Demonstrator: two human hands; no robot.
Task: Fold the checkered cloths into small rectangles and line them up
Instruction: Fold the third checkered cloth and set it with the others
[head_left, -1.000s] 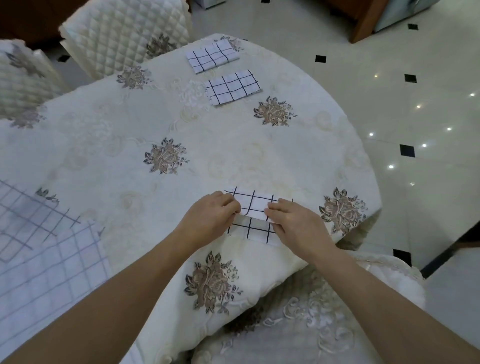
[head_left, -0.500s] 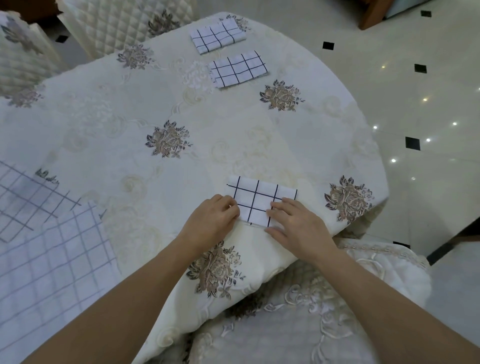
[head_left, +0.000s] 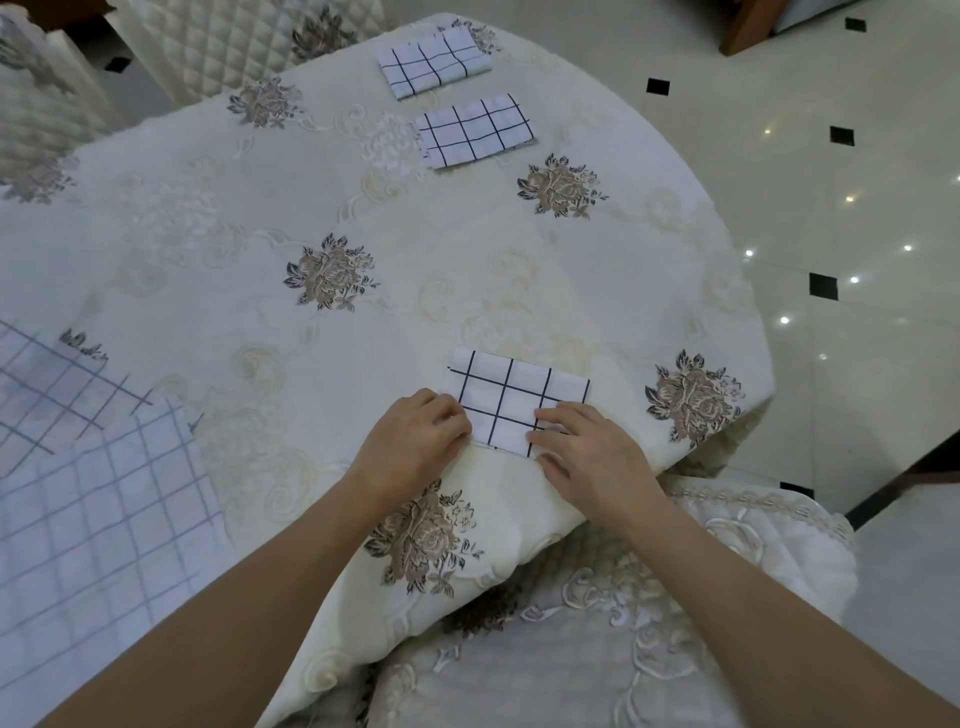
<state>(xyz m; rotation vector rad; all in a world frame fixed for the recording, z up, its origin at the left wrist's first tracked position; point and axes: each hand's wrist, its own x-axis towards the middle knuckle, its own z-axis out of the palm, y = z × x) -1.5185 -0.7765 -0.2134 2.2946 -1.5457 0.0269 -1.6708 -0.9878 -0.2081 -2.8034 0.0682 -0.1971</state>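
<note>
A small folded white cloth with a black grid (head_left: 511, 400) lies flat near the table's front edge. My left hand (head_left: 415, 447) rests with curled fingers on its near left corner. My right hand (head_left: 587, 452) lies with fingers stretched over its near right corner, pressing it down. Two folded checkered cloths sit at the far side, one (head_left: 434, 61) behind the other (head_left: 475, 130). Unfolded checkered cloths (head_left: 88, 499) lie spread at the left edge of the table.
The round table wears a cream embroidered tablecloth (head_left: 322, 218) with brown flower motifs. Quilted chairs (head_left: 228, 47) stand at the far left, and a cushioned seat (head_left: 597, 649) is right below me. Glossy tiled floor (head_left: 831, 208) lies to the right.
The last fold was closed: the cloth's near flap, raised a second ago, now lies flat. Both hands shifted slightly toward me along its near edge and press it.
</note>
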